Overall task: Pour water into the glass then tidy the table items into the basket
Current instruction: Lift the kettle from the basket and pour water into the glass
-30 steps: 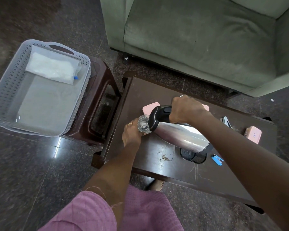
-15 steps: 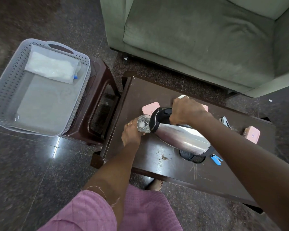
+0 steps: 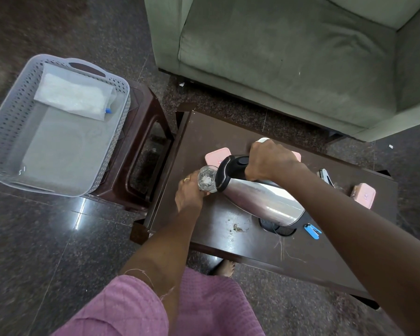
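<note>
A steel kettle with a black lid and handle is tipped far over to the left above the dark wooden table. My right hand grips its handle. Its spout meets the rim of a clear glass, which my left hand holds on the table near the left edge. Under the kettle lies its black base. A grey plastic basket stands on a brown stool to the left, with a white pouch inside.
On the table lie a pink case behind the glass, another pink case at the right, a blue clip and a metal stapler. A green sofa stands behind the table. My foot shows under the front edge.
The kettle has stayed tipped at the glass with hardly any shift. Both hands keep their grips.
</note>
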{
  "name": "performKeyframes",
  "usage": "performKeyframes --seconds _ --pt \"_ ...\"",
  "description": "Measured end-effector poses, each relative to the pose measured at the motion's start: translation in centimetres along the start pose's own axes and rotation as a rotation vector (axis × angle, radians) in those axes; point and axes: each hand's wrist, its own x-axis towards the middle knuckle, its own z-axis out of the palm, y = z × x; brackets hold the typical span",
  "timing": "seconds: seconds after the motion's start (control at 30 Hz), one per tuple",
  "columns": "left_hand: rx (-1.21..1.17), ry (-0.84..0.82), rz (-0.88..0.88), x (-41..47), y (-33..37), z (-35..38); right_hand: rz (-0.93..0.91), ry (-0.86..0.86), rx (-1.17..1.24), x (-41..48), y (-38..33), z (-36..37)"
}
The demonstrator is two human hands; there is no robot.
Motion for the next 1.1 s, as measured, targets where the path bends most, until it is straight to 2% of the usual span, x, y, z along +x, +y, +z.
performKeyframes --seconds 0.77,1.1 --pt "0.017 0.010 -0.001 -0.2 0.1 0.1 0.048 0.048 0.025 -1.0 -0.2 0.3" --pt "0.010 0.029 -0.059 -0.5 0.8 0.1 0.073 0.089 0.098 -1.7 2.6 1.1"
